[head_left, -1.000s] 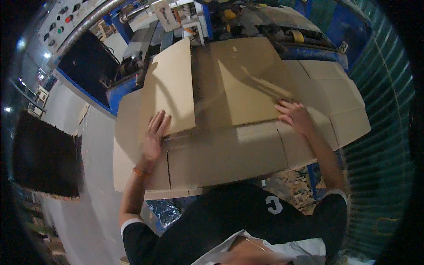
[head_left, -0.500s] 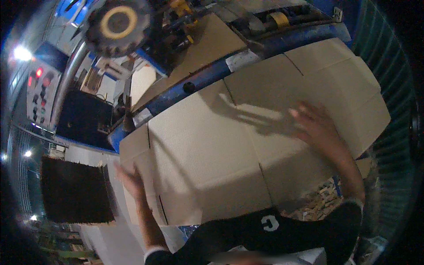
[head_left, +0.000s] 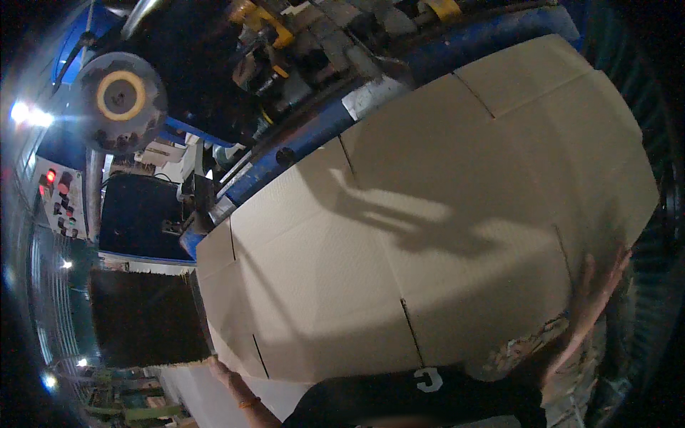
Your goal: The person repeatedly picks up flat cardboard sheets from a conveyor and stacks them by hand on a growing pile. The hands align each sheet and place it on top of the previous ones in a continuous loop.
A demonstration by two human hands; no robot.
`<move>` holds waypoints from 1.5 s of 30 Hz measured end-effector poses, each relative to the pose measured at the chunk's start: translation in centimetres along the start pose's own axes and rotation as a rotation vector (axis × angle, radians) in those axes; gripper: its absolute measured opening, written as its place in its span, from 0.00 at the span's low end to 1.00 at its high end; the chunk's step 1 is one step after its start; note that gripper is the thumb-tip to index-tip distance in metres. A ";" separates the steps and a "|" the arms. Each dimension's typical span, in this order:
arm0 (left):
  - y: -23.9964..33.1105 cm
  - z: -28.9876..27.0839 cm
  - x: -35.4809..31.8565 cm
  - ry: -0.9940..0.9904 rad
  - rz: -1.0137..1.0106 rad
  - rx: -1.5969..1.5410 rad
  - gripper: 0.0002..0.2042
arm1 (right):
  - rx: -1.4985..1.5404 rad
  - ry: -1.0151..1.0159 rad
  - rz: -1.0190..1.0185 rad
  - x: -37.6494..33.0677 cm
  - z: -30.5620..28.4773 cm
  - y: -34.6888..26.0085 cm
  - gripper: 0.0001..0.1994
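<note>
Placing left hand (head_left: 224,371) by the near left corner of the slotted cardboard sheet (head_left: 328,271), cannot tell whether gripping; spreading right hand (head_left: 598,291) unclenched, near right. Best to support both ends evenly, keeping level beside the far blue bar (head_left: 492,37).

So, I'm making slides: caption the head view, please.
Bare left fingers and right fingers near opposite ends of a wide, slotted brown cardboard sheet.
</note>
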State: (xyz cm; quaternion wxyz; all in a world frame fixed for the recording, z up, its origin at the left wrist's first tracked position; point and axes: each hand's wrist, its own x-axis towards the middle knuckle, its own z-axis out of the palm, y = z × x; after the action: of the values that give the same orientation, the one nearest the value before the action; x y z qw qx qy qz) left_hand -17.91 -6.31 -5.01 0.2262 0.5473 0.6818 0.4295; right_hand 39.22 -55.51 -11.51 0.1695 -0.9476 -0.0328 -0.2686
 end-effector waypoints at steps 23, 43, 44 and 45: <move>-2.0 -2.6 3.8 -0.271 -0.398 -1.089 0.12 | 1.405 0.049 0.212 3.8 -11.1 -4.3 0.24; 7.1 2.8 -8.3 -0.901 1.281 0.450 0.32 | 0.434 -0.579 -1.079 -10.3 -11.8 -14.0 0.24; 7.2 2.7 -7.8 -0.921 1.277 0.431 0.31 | 0.396 -0.613 -1.096 -9.8 -11.5 -14.0 0.22; 7.3 2.4 -7.2 -0.956 1.267 0.431 0.31 | 0.434 -0.704 -1.038 -9.0 -11.0 -13.9 0.21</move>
State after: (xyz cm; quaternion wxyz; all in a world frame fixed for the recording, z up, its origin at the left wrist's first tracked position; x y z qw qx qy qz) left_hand -9.84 -12.00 -1.41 0.0967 0.9837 0.1411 0.0558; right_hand 23.96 -45.89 -3.14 0.1844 -0.7845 -0.5917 0.0230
